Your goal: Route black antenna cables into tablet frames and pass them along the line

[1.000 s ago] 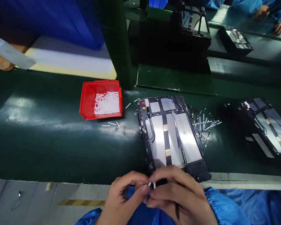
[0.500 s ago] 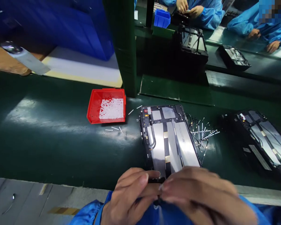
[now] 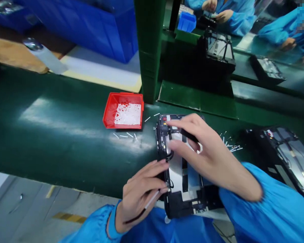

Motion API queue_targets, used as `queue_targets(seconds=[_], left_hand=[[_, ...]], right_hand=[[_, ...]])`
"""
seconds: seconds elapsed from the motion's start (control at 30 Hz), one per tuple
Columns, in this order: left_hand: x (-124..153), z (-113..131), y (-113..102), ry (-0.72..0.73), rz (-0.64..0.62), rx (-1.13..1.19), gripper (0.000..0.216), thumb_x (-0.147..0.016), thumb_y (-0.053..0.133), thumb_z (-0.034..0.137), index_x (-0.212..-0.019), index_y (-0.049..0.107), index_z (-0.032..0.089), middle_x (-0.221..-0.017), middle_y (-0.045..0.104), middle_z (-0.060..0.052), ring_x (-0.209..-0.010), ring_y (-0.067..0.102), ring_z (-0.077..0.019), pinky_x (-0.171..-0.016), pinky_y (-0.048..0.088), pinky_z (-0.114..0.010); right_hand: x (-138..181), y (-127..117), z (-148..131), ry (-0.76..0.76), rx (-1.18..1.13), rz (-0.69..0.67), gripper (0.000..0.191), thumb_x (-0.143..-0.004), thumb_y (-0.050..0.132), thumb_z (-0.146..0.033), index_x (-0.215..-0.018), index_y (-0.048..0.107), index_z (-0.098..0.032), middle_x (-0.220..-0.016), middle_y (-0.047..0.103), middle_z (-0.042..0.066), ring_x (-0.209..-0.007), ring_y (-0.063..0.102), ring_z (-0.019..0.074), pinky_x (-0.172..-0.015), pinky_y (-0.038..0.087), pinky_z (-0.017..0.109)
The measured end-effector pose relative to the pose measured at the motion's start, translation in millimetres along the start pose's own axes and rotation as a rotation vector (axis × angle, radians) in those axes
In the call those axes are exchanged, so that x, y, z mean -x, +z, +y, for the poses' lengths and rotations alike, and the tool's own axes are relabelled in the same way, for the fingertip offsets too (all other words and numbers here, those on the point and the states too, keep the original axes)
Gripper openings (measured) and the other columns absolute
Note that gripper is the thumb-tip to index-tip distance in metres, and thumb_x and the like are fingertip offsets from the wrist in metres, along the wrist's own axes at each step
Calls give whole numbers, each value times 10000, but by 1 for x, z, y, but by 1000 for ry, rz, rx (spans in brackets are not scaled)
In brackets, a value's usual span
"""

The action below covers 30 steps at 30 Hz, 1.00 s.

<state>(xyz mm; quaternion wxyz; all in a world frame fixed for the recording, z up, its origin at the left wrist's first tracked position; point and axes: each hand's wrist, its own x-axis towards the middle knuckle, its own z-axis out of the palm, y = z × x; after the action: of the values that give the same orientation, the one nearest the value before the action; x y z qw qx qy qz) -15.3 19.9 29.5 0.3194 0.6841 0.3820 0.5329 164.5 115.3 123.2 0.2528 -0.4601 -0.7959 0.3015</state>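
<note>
An opened tablet lies in front of me, its silver battery cells and circuit board exposed. My left hand rests at its lower left edge, fingertips on the frame. Between those fingers runs a thin dark cable with a pale strip, trailing back toward the wrist. Over the upper part of the tablet is my right hand, thumb and forefinger apart near the board at the top left corner. A slim black stick-like tool sits under its fingers; its tip is hidden.
A red bin of white strips stands left of the tablet, with several loose strips nearby. Thin cables with pale strips lie to the right, before a second opened tablet. A green post rises behind. Co-workers' hands show across the bench.
Both hands were together at the tablet's lower edge. My right hand has moved up over its top part; my left has shifted to the left edge. The view has shifted slightly left.
</note>
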Motion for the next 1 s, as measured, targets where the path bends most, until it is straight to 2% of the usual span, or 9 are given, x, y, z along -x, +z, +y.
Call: queue_targets(seconds=[0.07, 0.13, 0.2, 0.3, 0.37, 0.43, 0.67, 0.87, 1.0], left_hand=[[-10, -5, -2, -17, -7, -54, 199, -815, 688, 64, -966, 658, 191, -1246, 681, -85, -1223, 603, -234, -1082, 459, -449], [-22, -11, -3, -26, -30, -76, 188, -798, 715, 78, -928, 685, 210, -1183, 714, -55, -1199, 618, -230, -1096, 436, -467], [-33, -15, -2, -39, -65, -66, 134, -802, 727, 125, -892, 707, 223, -1060, 757, -32, -1115, 665, -224, -1086, 437, -479], [-44, -21, 0, -74, -114, -27, 66, -805, 736, 174, -851, 726, 221, -938, 779, -24, -996, 710, -211, -1041, 471, -460], [-46, -23, 2, -93, -139, 1, 65, -800, 743, 174, -849, 733, 217, -916, 778, -24, -968, 713, -204, -1006, 494, -437], [-46, -24, 2, -102, -158, 20, 85, -796, 746, 163, -863, 738, 215, -901, 775, -23, -957, 709, -197, -978, 509, -417], [-44, -27, 1, -117, -147, 54, 107, -797, 745, 165, -891, 745, 218, -887, 771, -33, -945, 705, -207, -872, 563, -388], [-44, -29, 1, -117, -169, 48, 151, -780, 755, 133, -903, 741, 220, -894, 766, -16, -943, 697, -190, -855, 567, -354], [-49, -30, 2, -82, -176, 33, 107, -817, 720, 161, -905, 743, 218, -865, 771, -15, -903, 702, -186, -829, 561, -340]], right_hand=[[34, -13, 0, 97, -30, -112, 411, -999, 444, -312, -1408, 463, -271, -1136, 581, 70, -974, 606, 152, -853, 545, 297], [64, -11, 1, 145, -69, -162, 406, -1006, 405, -220, -1402, 466, -284, -1114, 579, 61, -961, 606, 127, -834, 546, 244], [86, 4, 3, 142, -121, -105, 353, -973, 474, -159, -1295, 563, -271, -1052, 602, 42, -924, 620, 111, -790, 548, 201], [103, 33, 6, 91, -167, 105, 231, -898, 597, -94, -1083, 654, -220, -953, 657, 27, -891, 645, 124, -779, 553, 214], [107, 46, 8, 48, -159, 193, 200, -873, 615, -61, -1018, 657, -192, -915, 673, 35, -867, 650, 142, -766, 560, 247], [108, 51, 9, 33, -130, 208, 194, -873, 593, -43, -994, 655, -181, -907, 665, 49, -871, 643, 158, -755, 560, 273], [109, 50, 11, 111, 35, 84, 194, -895, 548, -56, -964, 662, -196, -905, 587, 58, -909, 598, 166, -772, 539, 266], [106, 54, 8, 74, 59, 119, 156, -907, 552, -78, -953, 658, -182, -864, 609, 55, -844, 591, 160, -732, 538, 264], [105, 51, 9, 77, 12, 62, 140, -929, 540, -109, -960, 654, -184, -873, 631, 50, -842, 599, 155, -750, 546, 266]])
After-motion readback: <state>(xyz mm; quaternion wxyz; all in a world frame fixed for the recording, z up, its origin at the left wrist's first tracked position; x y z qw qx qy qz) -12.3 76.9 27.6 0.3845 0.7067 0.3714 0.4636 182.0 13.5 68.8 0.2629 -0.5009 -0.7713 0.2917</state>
